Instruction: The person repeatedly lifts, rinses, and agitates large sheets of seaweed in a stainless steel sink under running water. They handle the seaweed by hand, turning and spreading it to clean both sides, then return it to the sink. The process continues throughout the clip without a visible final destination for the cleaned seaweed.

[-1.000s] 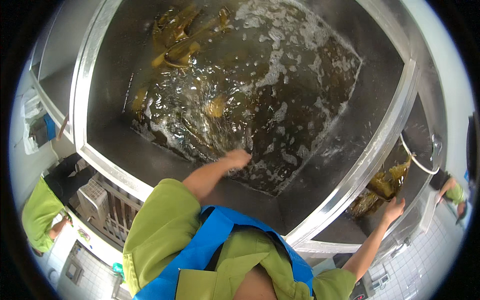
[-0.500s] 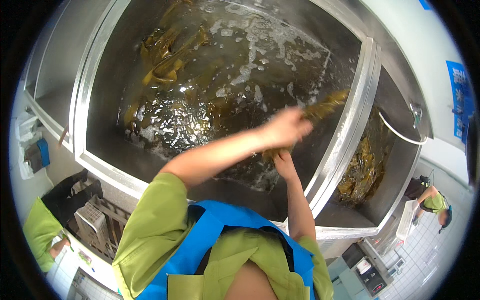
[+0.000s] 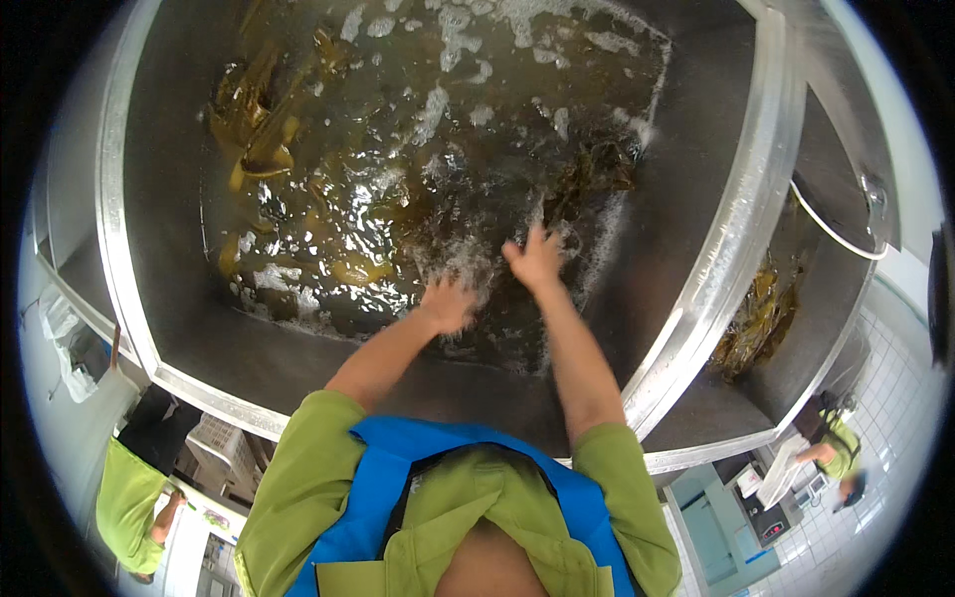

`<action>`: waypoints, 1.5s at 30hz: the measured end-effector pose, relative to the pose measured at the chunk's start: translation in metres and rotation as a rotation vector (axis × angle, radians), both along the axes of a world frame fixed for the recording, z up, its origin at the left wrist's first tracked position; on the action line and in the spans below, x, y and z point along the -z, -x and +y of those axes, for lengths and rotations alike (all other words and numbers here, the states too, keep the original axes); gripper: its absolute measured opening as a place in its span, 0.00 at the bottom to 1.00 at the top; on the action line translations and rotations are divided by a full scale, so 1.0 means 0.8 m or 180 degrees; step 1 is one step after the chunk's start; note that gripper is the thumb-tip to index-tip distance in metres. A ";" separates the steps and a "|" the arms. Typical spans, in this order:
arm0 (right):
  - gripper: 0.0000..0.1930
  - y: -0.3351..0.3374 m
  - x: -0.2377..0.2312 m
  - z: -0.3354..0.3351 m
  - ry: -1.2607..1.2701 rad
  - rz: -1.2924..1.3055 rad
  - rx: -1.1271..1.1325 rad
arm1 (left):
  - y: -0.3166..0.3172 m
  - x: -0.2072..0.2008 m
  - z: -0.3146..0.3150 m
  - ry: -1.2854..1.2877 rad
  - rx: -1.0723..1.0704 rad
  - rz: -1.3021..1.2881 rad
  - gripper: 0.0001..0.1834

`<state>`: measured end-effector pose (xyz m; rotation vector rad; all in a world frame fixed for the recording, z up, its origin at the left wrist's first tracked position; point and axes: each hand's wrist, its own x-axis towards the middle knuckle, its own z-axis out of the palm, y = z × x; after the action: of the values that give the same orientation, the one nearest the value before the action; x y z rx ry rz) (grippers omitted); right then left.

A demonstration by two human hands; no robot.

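Note:
My left hand (image 3: 450, 304) is at the water in a deep steel sink (image 3: 686, 189), fingers spread, with nothing in it. Farther right, my right hand (image 3: 537, 261) is also open, its fingers apart and partly blurred over the splashing water. Just beyond the right hand, a dark strip of brown seaweed (image 3: 597, 174), like kelp, lies in the murky water. More golden-brown seaweed (image 3: 264, 139) floats by the sink's left wall. White foam (image 3: 458, 40) drifts on the surface, and glare hides part of what lies under it.
A smaller steel basin (image 3: 771, 318) on the right holds more seaweed, with a white hose (image 3: 836, 231) hanging over it. A metal divider (image 3: 726, 199) separates the two. Co-workers in green stand at lower left (image 3: 129, 507) and far right (image 3: 844, 448). A plastic crate (image 3: 221, 448) sits at lower left.
The seaweed strip that both hands gripped near the divider has been let go and lies in the water. My hands have come apart and opened; the left moved back to the left.

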<state>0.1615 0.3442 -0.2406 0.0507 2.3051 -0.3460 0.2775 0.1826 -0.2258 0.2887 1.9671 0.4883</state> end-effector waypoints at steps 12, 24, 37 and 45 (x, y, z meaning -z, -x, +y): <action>0.29 -0.069 -0.063 -0.023 0.0981 -0.2102 0.1439 | -0.030 0.020 -0.090 0.0104 -0.0871 -0.0343 0.18; 0.20 0.203 -0.391 0.057 0.5508 0.1779 0.2702 | 0.162 -0.008 -0.065 -0.1320 -0.1279 -0.1474 0.52; 0.33 -0.064 -0.008 -0.030 0.0433 -0.0310 -0.1700 | -0.118 0.054 -0.052 0.0010 -0.0477 -0.1271 0.18; 0.21 -0.139 -0.029 -0.015 0.0683 -0.1387 -0.0323 | 0.020 0.014 -0.114 0.0541 -0.0519 -0.0418 0.19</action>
<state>0.2725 0.3322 -0.2174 -0.0901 1.8237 -0.4769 0.2613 0.0913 -0.2372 -0.0112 1.8975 0.4295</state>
